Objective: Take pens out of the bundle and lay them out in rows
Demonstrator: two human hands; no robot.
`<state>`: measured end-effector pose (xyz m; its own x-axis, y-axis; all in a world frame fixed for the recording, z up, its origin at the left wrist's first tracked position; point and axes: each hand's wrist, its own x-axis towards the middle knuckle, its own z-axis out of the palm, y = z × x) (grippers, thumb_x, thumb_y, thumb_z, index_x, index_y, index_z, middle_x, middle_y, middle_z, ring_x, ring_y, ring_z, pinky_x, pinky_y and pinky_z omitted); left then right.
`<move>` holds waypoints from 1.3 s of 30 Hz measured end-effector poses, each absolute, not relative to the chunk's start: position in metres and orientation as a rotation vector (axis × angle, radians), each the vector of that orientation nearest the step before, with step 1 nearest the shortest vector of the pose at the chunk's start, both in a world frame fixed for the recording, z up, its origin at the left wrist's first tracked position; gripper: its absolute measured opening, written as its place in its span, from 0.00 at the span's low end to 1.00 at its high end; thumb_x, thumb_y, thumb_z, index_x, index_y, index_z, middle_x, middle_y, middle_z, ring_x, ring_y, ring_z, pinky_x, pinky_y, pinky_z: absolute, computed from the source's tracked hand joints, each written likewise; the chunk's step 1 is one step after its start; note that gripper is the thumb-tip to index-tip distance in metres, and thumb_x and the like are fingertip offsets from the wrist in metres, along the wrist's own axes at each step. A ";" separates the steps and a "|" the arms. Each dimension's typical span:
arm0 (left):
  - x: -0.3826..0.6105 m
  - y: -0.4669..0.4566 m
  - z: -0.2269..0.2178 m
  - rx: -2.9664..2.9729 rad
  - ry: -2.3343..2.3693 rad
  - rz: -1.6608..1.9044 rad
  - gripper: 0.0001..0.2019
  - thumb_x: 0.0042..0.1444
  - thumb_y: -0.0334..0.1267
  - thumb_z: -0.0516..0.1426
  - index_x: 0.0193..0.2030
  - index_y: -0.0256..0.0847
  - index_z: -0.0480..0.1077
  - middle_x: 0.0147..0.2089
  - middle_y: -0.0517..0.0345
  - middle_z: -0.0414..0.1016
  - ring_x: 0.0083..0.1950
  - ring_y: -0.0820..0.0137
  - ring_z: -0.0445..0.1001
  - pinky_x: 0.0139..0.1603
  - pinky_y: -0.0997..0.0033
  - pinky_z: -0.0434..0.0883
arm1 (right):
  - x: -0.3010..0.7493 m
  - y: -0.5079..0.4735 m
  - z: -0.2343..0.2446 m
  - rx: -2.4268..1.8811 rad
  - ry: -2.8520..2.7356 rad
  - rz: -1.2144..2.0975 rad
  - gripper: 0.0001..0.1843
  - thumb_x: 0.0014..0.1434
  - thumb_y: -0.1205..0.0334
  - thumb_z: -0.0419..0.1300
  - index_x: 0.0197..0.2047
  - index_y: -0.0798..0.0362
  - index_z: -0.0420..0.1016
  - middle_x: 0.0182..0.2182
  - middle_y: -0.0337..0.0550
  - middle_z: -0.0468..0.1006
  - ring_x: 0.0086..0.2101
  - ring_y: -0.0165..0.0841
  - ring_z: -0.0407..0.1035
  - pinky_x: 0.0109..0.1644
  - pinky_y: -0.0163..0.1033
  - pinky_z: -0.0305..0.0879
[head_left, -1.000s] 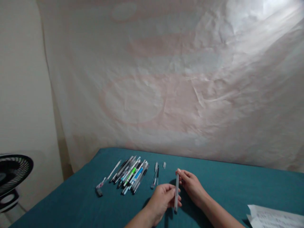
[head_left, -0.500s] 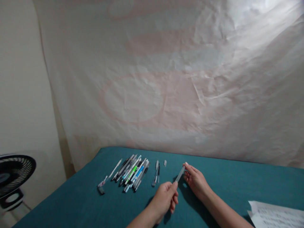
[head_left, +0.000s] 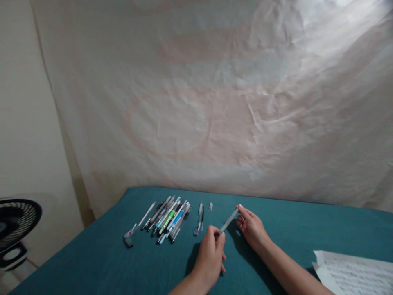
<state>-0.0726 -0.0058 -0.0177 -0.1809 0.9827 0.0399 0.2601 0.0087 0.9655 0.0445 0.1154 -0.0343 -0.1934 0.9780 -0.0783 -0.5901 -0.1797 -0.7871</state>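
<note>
Both hands hold one slim grey pen (head_left: 229,220) above the teal tabletop (head_left: 276,229). My left hand (head_left: 211,255) pinches its near end with thumb and fingertips. My right hand (head_left: 252,227) grips the far end, fingers curled round it. The pen slants up to the right between them. To the left lies a row of several pens (head_left: 168,218), some with green and blue barrels, side by side.
Two separate pens (head_left: 199,218) and a small clear cap (head_left: 210,206) lie just left of my hands. A lone white pen (head_left: 146,213) and a dark cap (head_left: 128,241) sit at the row's left. Printed paper (head_left: 353,274) lies at the right; a black fan (head_left: 15,229) stands off the table's left.
The pen went from upright in front of my left hand to slanting between both hands. My left hand shifted to pinch its near end; my right hand moved to the far end.
</note>
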 end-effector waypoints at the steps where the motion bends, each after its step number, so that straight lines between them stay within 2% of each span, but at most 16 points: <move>1: -0.072 -0.007 -0.016 1.330 1.562 1.212 0.14 0.53 0.50 0.43 0.36 0.41 0.55 0.19 0.69 0.56 0.12 0.81 0.57 0.08 0.84 0.55 | 0.045 0.116 -0.035 -0.725 -0.749 1.654 0.13 0.41 0.56 0.65 0.28 0.55 0.71 0.21 0.33 0.68 0.18 0.20 0.57 0.19 0.26 0.56; 6: -0.071 -0.011 -0.008 1.344 1.595 1.196 0.15 0.54 0.50 0.41 0.35 0.41 0.55 0.19 0.69 0.58 0.11 0.82 0.56 0.08 0.85 0.53 | 0.045 0.116 -0.033 -0.736 -0.751 1.620 0.14 0.40 0.56 0.65 0.28 0.55 0.71 0.20 0.34 0.68 0.17 0.21 0.57 0.18 0.27 0.56; 11: -0.072 -0.009 -0.009 1.340 1.604 1.195 0.14 0.54 0.50 0.41 0.33 0.41 0.55 0.18 0.69 0.58 0.10 0.81 0.55 0.08 0.83 0.52 | 0.045 0.110 -0.027 -0.705 -0.738 1.665 0.13 0.41 0.57 0.65 0.29 0.54 0.70 0.23 0.35 0.70 0.19 0.22 0.60 0.20 0.27 0.60; 17: -0.074 -0.006 -0.017 1.409 1.587 1.183 0.15 0.55 0.50 0.39 0.32 0.41 0.56 0.17 0.68 0.58 0.12 0.79 0.55 0.12 0.81 0.53 | 0.037 0.100 -0.027 -0.672 -0.776 1.765 0.13 0.41 0.57 0.65 0.24 0.57 0.67 0.17 0.34 0.66 0.17 0.21 0.61 0.20 0.26 0.63; 25: -0.081 -0.003 -0.018 1.582 1.693 1.236 0.12 0.56 0.45 0.40 0.30 0.41 0.57 0.21 0.64 0.61 0.23 0.75 0.61 0.24 0.76 0.55 | 0.037 0.099 -0.028 -0.733 -0.847 1.745 0.15 0.40 0.56 0.66 0.26 0.58 0.70 0.19 0.36 0.69 0.17 0.21 0.62 0.21 0.25 0.65; 30: -0.080 -0.005 -0.014 1.567 1.696 1.192 0.13 0.56 0.46 0.41 0.28 0.42 0.56 0.20 0.65 0.58 0.22 0.75 0.58 0.24 0.75 0.52 | 0.038 0.098 -0.028 -0.734 -0.878 1.738 0.13 0.41 0.56 0.65 0.25 0.58 0.72 0.19 0.36 0.71 0.18 0.21 0.63 0.23 0.26 0.65; 39: -0.083 0.002 -0.021 1.415 1.570 1.282 0.18 0.55 0.51 0.39 0.26 0.41 0.58 0.16 0.67 0.57 0.19 0.76 0.57 0.23 0.76 0.53 | 0.038 0.101 -0.031 -0.668 -0.824 1.829 0.13 0.43 0.57 0.64 0.30 0.58 0.72 0.27 0.43 0.75 0.20 0.22 0.66 0.25 0.27 0.67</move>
